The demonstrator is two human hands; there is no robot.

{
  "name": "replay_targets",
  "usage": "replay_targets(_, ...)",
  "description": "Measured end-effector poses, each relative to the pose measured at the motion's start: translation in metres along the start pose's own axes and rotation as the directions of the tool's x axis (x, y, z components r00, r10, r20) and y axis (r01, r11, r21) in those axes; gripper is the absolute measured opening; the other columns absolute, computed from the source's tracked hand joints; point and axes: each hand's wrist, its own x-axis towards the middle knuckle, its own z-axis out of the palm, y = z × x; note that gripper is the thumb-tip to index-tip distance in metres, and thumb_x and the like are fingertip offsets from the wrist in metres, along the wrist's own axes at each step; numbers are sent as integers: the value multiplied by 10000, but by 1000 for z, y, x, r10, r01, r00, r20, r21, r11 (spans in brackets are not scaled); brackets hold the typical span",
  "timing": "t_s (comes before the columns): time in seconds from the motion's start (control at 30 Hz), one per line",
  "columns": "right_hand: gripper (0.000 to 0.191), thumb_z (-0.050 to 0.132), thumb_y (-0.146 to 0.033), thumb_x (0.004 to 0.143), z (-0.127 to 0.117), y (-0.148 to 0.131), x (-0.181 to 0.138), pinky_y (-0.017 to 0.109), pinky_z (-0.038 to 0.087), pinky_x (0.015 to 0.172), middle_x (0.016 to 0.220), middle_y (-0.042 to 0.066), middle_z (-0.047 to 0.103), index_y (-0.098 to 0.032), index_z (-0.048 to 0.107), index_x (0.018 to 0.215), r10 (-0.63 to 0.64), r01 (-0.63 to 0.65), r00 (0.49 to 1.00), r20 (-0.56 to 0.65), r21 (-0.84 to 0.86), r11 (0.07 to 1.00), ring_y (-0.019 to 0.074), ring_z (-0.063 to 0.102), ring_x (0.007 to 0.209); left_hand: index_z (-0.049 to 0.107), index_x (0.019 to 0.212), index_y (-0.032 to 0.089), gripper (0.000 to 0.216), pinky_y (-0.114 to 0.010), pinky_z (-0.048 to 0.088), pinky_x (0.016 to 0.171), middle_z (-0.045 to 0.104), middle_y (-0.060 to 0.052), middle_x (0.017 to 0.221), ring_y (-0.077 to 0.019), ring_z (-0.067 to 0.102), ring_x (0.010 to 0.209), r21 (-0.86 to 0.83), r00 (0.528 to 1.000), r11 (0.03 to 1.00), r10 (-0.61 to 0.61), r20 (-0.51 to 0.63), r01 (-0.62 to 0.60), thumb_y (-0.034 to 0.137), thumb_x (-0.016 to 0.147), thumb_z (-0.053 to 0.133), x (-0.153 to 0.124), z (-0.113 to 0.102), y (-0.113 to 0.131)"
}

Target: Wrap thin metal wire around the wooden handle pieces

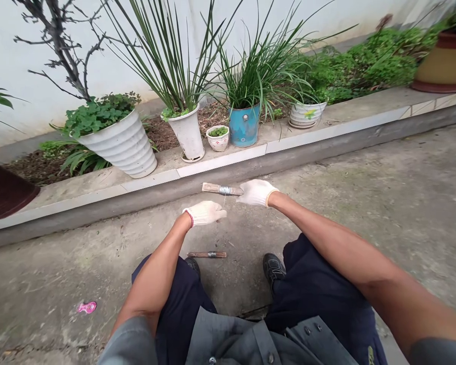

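In a white knitted glove, my right hand (257, 193) grips the right end of a short wooden stick (210, 187), held roughly level above the concrete. Thin silvery wire (225, 190) is wound round the stick's middle. A fine strand hangs from the winding toward my left hand (205, 213), also gloved, which is lower and to the left. Its fingers are pinched together, seemingly on that strand. Between my feet lies a second wooden stick (197, 255) with a similar wire winding (212, 255), touched by neither hand.
Ahead runs a low tiled ledge (220, 165) with a white ribbed pot (125, 144), a tall white pot (186, 133), a small patterned pot (217, 142) and a blue bucket (244, 126) of plants. A pink object (87, 307) lies on the concrete at left.
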Motion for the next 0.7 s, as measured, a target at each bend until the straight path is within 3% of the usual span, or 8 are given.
replay_targets(0.13,457,590,-636,788,-6,-2,-13,238,401,599,760,40,687,-192,662,871,-181,196,980,-77,303,933,192,633,722,738,803,201,451,-269,386,634,707,-32,807,-175,584,693,-43,1000,999,-1,-8,1,497,899,411,0,0,-6)
replay_targets(0.23,501,646,-669,737,-13,-5,-28,212,390,535,683,2,637,-187,623,873,-254,212,967,3,542,813,146,591,626,728,830,190,406,-268,364,592,683,-22,771,-171,567,667,-60,1000,998,-16,-7,16,486,875,453,1,2,-13)
replay_targets(0.33,494,697,-654,698,-19,-5,-40,206,399,502,644,-7,618,-188,609,837,-330,178,935,127,638,749,126,573,568,701,839,180,361,-261,359,586,675,-22,785,-161,551,656,-71,999,997,2,-51,-5,460,873,476,3,3,-20)
replay_targets(0.4,469,723,-623,680,-19,-4,-43,204,402,490,646,-8,628,-188,619,819,-391,158,885,253,627,763,119,571,548,689,835,173,334,-258,373,613,683,-39,808,-162,557,671,-53,998,998,18,-67,-22,442,873,496,6,4,-23)
replay_targets(0.5,422,741,-567,653,-6,-2,-42,203,402,478,661,-10,647,-188,644,812,-436,140,769,467,542,829,115,574,535,680,761,170,370,-278,376,636,688,-81,774,-186,580,678,47,997,999,13,-71,-10,460,884,487,11,5,-25)
replay_targets(0.6,390,725,-538,639,16,-6,-35,238,432,496,634,1,645,-178,676,782,-399,225,689,605,345,911,136,583,519,697,759,182,454,-294,374,636,712,-120,801,-214,616,704,171,995,985,-13,-94,29,524,897,433,14,7,-22)
replay_targets(0.63,382,715,-529,638,23,-8,-32,260,449,515,617,12,643,-170,689,767,-367,270,690,624,249,930,152,593,525,709,779,185,467,-296,377,638,721,-129,826,-222,628,723,200,995,979,-21,-93,40,543,891,431,15,8,-20)
replay_targets(0.7,352,723,-475,613,33,-11,-25,307,485,587,618,50,656,-150,714,748,-280,320,756,591,39,946,198,635,598,723,792,184,483,-299,377,631,729,-145,843,-234,641,739,231,997,972,-36,-71,51,571,871,445,15,9,-15)
